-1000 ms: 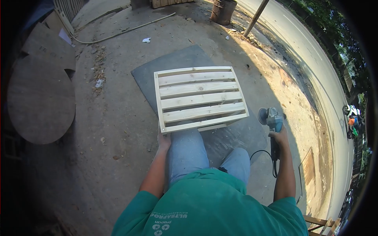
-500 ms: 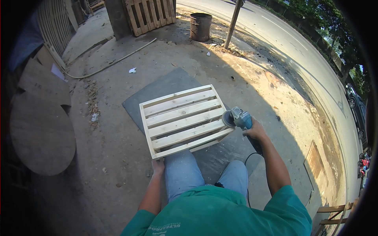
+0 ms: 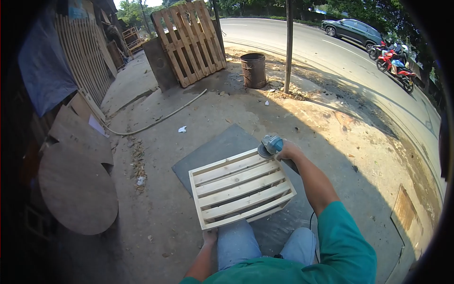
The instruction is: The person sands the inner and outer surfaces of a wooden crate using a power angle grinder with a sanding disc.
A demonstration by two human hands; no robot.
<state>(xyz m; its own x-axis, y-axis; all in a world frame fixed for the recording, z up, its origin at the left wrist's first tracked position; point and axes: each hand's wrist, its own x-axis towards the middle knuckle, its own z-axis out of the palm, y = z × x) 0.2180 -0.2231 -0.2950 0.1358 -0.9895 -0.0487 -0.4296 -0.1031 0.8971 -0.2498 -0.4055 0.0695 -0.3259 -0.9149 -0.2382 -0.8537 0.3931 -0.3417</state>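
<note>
A pale slatted wooden crate (image 3: 236, 179) rests tilted across my knees, over a dark flat sheet (image 3: 215, 147) on the ground. My left hand (image 3: 209, 236) holds its near left corner from below, the fingers partly hidden under the frame. In my right hand (image 3: 288, 151) is a blue and grey angle grinder (image 3: 273, 143), fingers wrapped round its body. The grinder's round disc (image 3: 265, 151) lies at the far right corner of the crate. A black cord (image 3: 311, 222) hangs below my right forearm.
Plywood pieces (image 3: 78, 189) lean at the left. A hose (image 3: 161, 118) crosses the concrete. Farther off stand a wooden pallet (image 3: 191, 45), a rusty drum (image 3: 254, 71) and a post (image 3: 289, 47). A dark car (image 3: 352, 32) and a red motorcycle (image 3: 397, 66) are on the road.
My right hand has moved the grinder from the crate's right side to its far right corner. My view has tilted up, bringing more of the road into sight. The left hand keeps its hold.
</note>
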